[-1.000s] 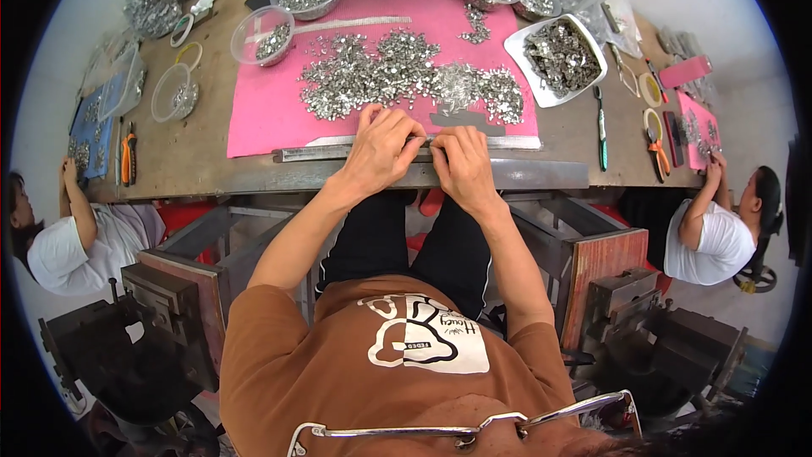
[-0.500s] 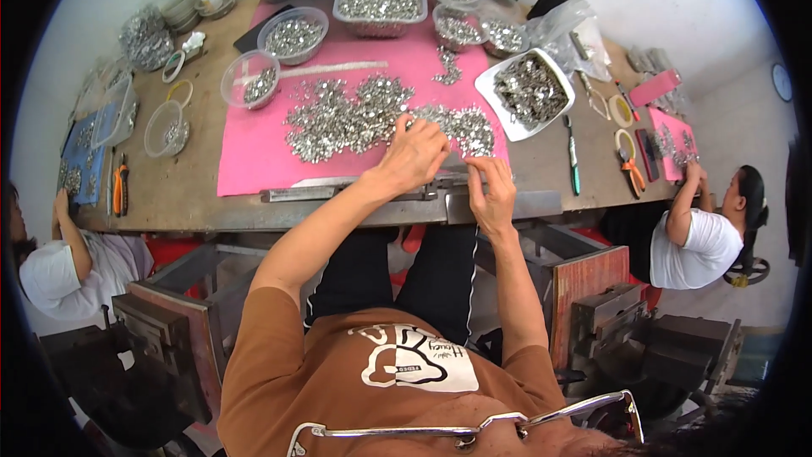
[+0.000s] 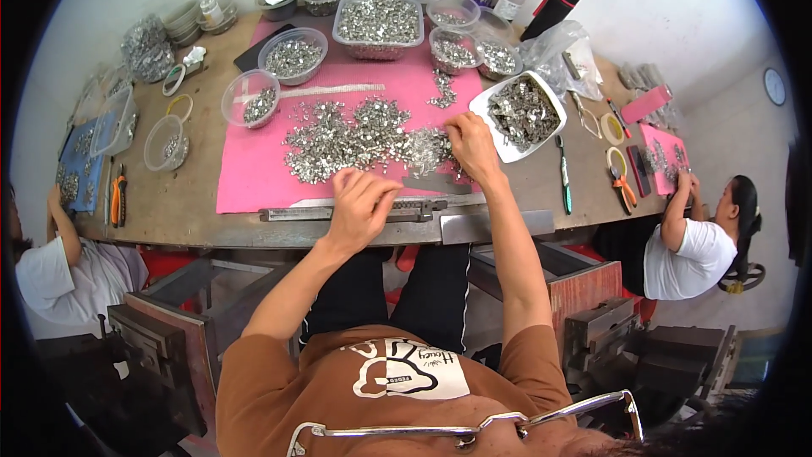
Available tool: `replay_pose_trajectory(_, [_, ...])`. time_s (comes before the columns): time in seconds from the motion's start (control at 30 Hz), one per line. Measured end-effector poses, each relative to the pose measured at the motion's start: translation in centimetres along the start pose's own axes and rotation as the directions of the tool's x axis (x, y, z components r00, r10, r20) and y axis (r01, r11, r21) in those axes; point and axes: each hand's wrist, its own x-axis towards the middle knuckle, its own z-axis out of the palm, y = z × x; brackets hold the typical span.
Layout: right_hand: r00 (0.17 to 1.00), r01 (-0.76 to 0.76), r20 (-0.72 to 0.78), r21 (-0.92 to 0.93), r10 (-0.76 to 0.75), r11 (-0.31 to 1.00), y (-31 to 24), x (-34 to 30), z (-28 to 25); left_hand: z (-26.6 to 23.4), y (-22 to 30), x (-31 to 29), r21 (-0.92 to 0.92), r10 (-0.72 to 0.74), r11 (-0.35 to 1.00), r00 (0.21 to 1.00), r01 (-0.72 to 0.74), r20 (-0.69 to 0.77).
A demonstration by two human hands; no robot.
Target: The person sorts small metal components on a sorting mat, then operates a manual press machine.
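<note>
Small silvery metal parts (image 3: 347, 140) lie in a wide loose pile on a pink mat (image 3: 254, 161). My left hand (image 3: 364, 201) hovers at the pile's front edge, over a caliper (image 3: 347, 211). Its fingers are curled together; whatever is between them is too small to make out. At the pile's right end my right hand (image 3: 474, 145) reaches down with bent, pinched fingers, and their tips hide what they touch. Just right of that hand stands a white tray (image 3: 545, 145) of darker metal pieces. A flat grey strip (image 3: 436, 184) lies between my hands.
Round clear tubs (image 3: 293, 57) and a rectangular tub (image 3: 379, 38) of metal parts line the mat's back. A toothbrush (image 3: 565, 173) and orange-handled pliers (image 3: 622, 182) lie to the right, more pliers (image 3: 117, 199) to the left. One person (image 3: 694, 245) works at each side.
My left hand has drawn back from the pile toward the bench's front edge and leftward. My right hand has moved up and forward from the front edge to the pile's right end.
</note>
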Motion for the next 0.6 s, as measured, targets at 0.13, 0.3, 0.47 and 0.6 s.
replay_pose_trajectory(0.13, [1.000, -0.011, 0.018, 0.044, 0.010, 0.999, -0.3, -0.1, 1.3, -1.6, 0.4, -3.0, 0.020, -0.040, 0.999, 0.991, 0.043, -0.128])
replay_pose_trajectory(0.3, [0.995, -0.081, 0.062, -0.032, 0.082, 0.996, -0.6, 0.4, 1.8, -1.2, 0.2, -3.6, 0.050, -0.045, 0.997, 0.987, 0.053, -0.152])
replay_pose_trajectory(0.47, [0.987, -0.113, 0.101, -0.081, 0.121, 0.990, 0.7, 1.3, 2.7, -1.0, 0.1, -3.4, 0.063, -0.035, 0.997, 0.989, 0.045, -0.147])
replay_pose_trajectory(0.6, [0.986, -0.071, 0.140, -0.120, 0.088, 0.990, 0.9, 1.9, 2.6, -0.9, 0.1, -3.4, 0.065, -0.037, 0.997, 0.988, 0.048, -0.151])
